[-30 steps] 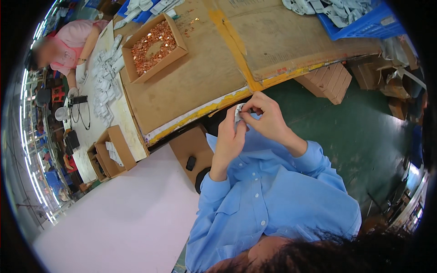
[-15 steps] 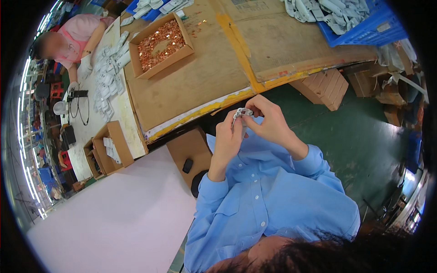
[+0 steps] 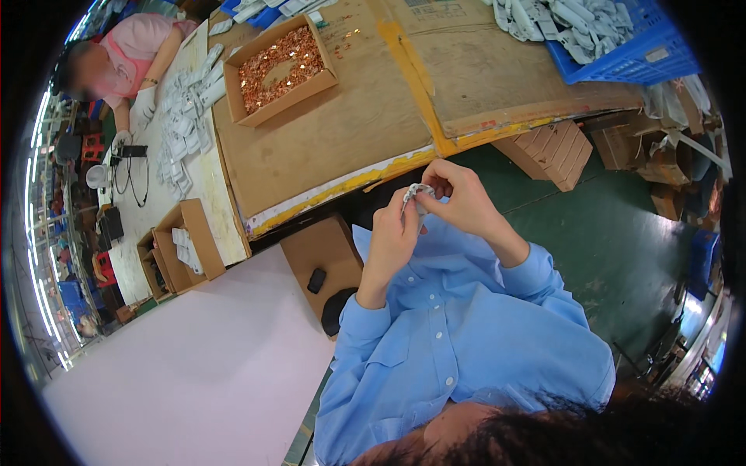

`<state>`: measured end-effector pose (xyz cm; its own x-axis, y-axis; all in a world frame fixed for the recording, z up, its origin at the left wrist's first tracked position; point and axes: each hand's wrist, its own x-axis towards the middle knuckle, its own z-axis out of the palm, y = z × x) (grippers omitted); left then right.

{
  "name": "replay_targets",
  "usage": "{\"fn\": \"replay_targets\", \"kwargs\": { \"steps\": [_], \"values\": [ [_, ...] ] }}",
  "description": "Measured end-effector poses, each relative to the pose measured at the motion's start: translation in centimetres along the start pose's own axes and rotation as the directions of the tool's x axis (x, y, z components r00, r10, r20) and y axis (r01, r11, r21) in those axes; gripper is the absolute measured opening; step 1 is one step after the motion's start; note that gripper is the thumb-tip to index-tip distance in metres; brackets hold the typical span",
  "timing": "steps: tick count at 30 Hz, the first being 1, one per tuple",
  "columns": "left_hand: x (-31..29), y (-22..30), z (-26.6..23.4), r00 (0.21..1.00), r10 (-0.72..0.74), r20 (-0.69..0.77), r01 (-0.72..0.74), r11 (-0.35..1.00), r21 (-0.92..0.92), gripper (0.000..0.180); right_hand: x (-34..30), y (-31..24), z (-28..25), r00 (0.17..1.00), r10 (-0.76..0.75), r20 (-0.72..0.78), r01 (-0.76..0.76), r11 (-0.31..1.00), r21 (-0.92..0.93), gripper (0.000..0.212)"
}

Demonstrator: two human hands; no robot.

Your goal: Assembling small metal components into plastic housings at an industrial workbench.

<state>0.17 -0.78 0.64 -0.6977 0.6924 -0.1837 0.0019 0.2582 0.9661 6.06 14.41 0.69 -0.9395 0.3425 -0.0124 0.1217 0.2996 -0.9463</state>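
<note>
Close in front of my blue shirt, just off the table's near edge, both hands meet around a small white plastic part (image 3: 420, 190). My left hand (image 3: 392, 236) grips it from the left side, fingers wrapped round it. My right hand (image 3: 464, 203) is closed at its top, thumb and fingertips pressed against the upper rim. Anything small between the right fingertips is too hidden to make out. The part's lower half is mostly covered by the fingers.
A cardboard tray (image 3: 329, 78) of small copper-coloured pieces sits on the cardboard-covered table (image 3: 365, 124). White parts (image 3: 556, 19) heap around a blue crate (image 3: 637, 58). At left, a gloved person (image 3: 128, 50) works beside more white parts (image 3: 183, 140). A box (image 3: 208, 247) stands nearer.
My hands stay on the white part, with only slight finger and wrist movement. The view has shifted a little. The person at left has moved their gloved hands slightly.
</note>
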Motion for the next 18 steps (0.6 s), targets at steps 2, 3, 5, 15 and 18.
{"fn": "replay_targets", "kwargs": {
  "steps": [2,3,5,15,18],
  "values": [
    [0.0,0.2,0.0,1.0,0.001,-0.001,-0.001,1.0,0.018,0.021,0.1,-0.1,-0.2,1.0,0.005,0.012,-0.005,1.0,-0.008,0.017],
    [0.0,0.2,0.0,1.0,0.003,-0.002,-0.003,0.999,0.037,0.021,0.2,-0.1,-0.2,1.0,0.008,0.022,-0.008,1.0,-0.015,0.018],
    [0.0,0.1,-0.1,1.0,0.004,-0.004,-0.004,0.999,0.04,0.021,0.3,0.0,-0.2,0.999,0.006,0.031,-0.006,1.0,-0.022,0.017],
    [0.2,-0.5,0.5,0.999,0.053,-0.008,-0.053,0.999,0.008,0.02,-0.1,-0.2,-0.4,0.999,-0.024,0.028,0.025,0.999,-0.039,0.014],
    [0.1,-0.5,0.5,1.0,0.025,-0.009,-0.025,0.999,-0.034,0.021,-0.2,-0.2,-0.6,0.998,0.003,0.062,-0.004,1.0,0.022,0.015]
  ]
}}
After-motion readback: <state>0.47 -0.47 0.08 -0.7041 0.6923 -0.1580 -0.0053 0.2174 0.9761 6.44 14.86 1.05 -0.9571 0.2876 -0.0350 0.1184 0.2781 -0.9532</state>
